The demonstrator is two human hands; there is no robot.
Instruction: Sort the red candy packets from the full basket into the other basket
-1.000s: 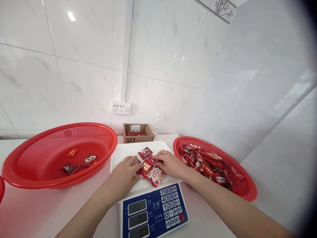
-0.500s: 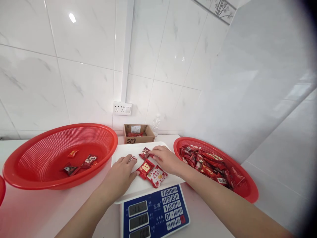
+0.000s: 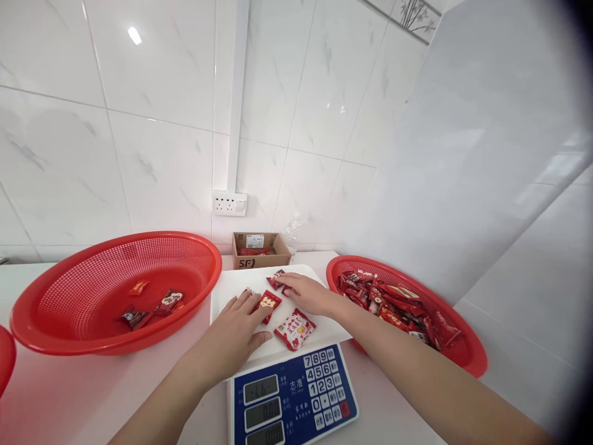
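My left hand [image 3: 234, 334] is over the left part of the white weighing tray [image 3: 287, 349], palm down with fingers spread. Its fingertips touch a red snack packet [image 3: 269, 303], and a brown-and-white wrapper peeks out by them. My right hand [image 3: 308, 293] reaches in from the right with its fingers stretched over a small dark red packet [image 3: 275, 279]. Part of another red packet shows beneath those fingers. Nearest me on the tray lies a white packet with red hearts [image 3: 295, 329], apart from both hands. The blue scale panel [image 3: 294, 398] faces me below the tray.
On the left stands a large red basket [image 3: 60, 337] with a few packets inside. To the right, another red basket [image 3: 475, 361] holds many red packets. A small cardboard box [image 3: 259, 262] and a clear plastic bottle [image 3: 293, 232] are behind the tray, near the tiled wall.
My left hand has shifted slightly right, onto the red packet, which now lies farther from the heart packet. The dark red packet has moved slightly right and back under my right fingers.
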